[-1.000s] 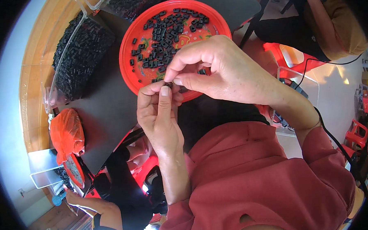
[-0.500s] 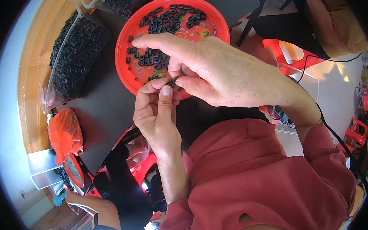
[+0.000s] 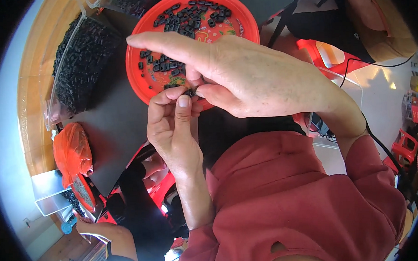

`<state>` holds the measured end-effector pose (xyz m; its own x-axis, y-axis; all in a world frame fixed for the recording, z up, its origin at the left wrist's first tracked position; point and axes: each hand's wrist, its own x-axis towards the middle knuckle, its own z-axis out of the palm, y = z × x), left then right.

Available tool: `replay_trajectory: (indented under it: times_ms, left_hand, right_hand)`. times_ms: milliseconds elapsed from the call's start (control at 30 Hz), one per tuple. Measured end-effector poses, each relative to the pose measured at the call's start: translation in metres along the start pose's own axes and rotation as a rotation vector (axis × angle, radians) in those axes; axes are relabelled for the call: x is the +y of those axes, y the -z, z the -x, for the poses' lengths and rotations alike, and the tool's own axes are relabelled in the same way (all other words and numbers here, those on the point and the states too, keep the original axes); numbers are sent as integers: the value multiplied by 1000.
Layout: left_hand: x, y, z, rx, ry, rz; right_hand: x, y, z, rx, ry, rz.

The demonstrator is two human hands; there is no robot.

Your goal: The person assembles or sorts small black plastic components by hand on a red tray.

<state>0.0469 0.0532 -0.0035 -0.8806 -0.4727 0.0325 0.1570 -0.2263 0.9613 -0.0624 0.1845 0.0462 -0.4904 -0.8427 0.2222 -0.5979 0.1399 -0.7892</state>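
Between the thumb and forefinger of my left hand (image 3: 174,127) is a small black plastic part (image 3: 189,92), pinched over the near edge of a round red tray (image 3: 137,84). My right hand (image 3: 258,79) reaches across from the right. Its thumb and a bent finger close in at the same part, while the forefinger stretches out to the left over the tray. Whatever the right fingertips grip is too small and too covered to make out. Many small black rectangular pieces with holes (image 3: 185,19) lie scattered on the tray, some hidden beneath my right hand.
Left of the tray stands a clear bin (image 3: 82,61) full of black pieces on the dark table (image 3: 113,130). An orange-red plastic bag (image 3: 73,148) lies nearer me. Another person's arm (image 3: 113,237) shows at lower left, another person at upper right.
The view has shifted slightly, so tray and hands sit a little further left. My right forefinger has straightened outward to the left; the left hand keeps its pinch on the black part.
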Motion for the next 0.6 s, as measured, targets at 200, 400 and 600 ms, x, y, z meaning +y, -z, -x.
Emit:
replay_trajectory:
  times_ms: [200,400,600]
  left_hand:
    - [0,2,-1,-58,-15,8]
    - [2,2,0,-90,16,82]
    - [1,0,0,-10,66,117]
  right_hand:
    - [4,-1,-2,144,-60,-118]
    - [15,-7,0,249,54,-249]
    - [16,-9,3,187,-44,-413]
